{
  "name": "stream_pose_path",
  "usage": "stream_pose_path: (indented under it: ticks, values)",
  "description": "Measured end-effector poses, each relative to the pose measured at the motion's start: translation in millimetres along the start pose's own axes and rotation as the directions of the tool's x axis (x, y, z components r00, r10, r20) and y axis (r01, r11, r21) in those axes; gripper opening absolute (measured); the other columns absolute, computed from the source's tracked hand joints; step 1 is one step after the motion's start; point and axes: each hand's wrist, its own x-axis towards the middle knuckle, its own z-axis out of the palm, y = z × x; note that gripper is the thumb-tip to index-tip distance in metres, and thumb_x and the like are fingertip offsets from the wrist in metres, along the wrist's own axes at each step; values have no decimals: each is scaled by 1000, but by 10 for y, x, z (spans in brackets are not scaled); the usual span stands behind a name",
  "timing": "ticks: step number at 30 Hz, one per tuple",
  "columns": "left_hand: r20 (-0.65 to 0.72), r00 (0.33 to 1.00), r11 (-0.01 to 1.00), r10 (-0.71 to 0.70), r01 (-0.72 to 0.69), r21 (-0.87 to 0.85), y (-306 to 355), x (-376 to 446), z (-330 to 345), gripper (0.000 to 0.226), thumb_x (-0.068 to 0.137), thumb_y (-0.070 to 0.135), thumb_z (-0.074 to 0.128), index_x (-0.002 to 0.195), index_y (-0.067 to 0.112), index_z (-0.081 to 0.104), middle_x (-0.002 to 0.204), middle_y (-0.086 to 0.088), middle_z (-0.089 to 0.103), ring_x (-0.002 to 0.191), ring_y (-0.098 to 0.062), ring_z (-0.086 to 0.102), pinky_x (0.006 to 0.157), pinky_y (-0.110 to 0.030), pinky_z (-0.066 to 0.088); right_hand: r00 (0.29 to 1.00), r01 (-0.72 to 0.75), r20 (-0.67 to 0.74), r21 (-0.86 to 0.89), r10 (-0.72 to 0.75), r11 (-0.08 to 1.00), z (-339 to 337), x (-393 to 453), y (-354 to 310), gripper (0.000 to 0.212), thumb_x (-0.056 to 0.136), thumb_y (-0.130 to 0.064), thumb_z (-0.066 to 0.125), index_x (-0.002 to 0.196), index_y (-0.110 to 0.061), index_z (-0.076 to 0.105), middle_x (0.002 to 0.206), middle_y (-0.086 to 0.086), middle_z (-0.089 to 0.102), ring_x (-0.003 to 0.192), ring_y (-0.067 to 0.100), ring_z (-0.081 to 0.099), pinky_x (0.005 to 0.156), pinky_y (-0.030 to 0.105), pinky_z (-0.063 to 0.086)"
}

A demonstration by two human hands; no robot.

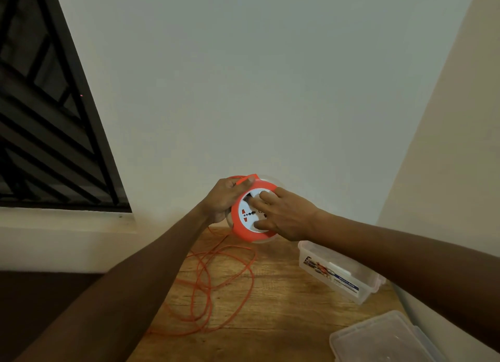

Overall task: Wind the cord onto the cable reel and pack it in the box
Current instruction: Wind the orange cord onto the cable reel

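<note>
An orange and white cable reel [244,227] with sockets on its face is held up above the wooden table [278,302]. My left hand [224,199] grips its left rim, thumb on the orange edge at the top. The fingers of my right hand [284,215] press on the white socket face. The orange cord [216,288] hangs from the reel and lies in loose loops on the table. A clear plastic box [338,272] with a printed label sits open at the right, partly behind my right forearm.
The box's clear lid [378,337] lies at the table's near right corner. A pale wall stands straight behind the table and another runs along the right. A dark barred window [48,118] is at the left, above a white ledge.
</note>
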Motion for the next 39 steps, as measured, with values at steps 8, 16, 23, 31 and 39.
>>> stream_pose_path:
  ticks: [8,16,23,31,39]
  values:
    - [2,1000,1000,-6,6,22,-17,18,8,28,99,39,59,114,18,70,108,-11,78,92,-32,76,80,-41,64,999,11,33,-40,-9,999,-69,65,18,76,78,-41,78,143,-38,39,137,15,44,122,35,42,96,46,42]
    - [-27,1000,1000,13,-12,3,12,35,37,37,98,42,60,123,17,69,113,-9,78,97,-33,77,83,-47,64,968,-242,81,47,237,969,-97,91,-103,81,81,-45,74,143,-5,41,114,18,69,81,32,72,74,44,58]
    - [-28,1000,1000,9,-9,19,-14,67,52,35,98,42,60,123,18,69,114,-9,78,98,-33,77,85,-49,63,970,-243,48,64,240,968,-101,42,-133,76,86,-42,69,145,-6,38,128,15,62,94,32,70,81,45,56]
    - [-52,999,1000,9,-8,2,96,91,17,28,98,41,61,114,20,70,110,-10,78,96,-36,76,83,-48,64,972,-235,56,134,229,963,-70,56,-21,52,78,-37,79,122,-14,61,106,17,71,85,35,69,74,46,57]
    - [-51,999,995,12,-7,99,26,141,-12,46,93,51,64,125,19,67,115,-8,77,98,-34,76,90,-54,61,998,-67,-19,-54,67,996,-162,22,36,42,85,-38,71,122,-20,65,139,12,47,125,32,40,95,43,41]
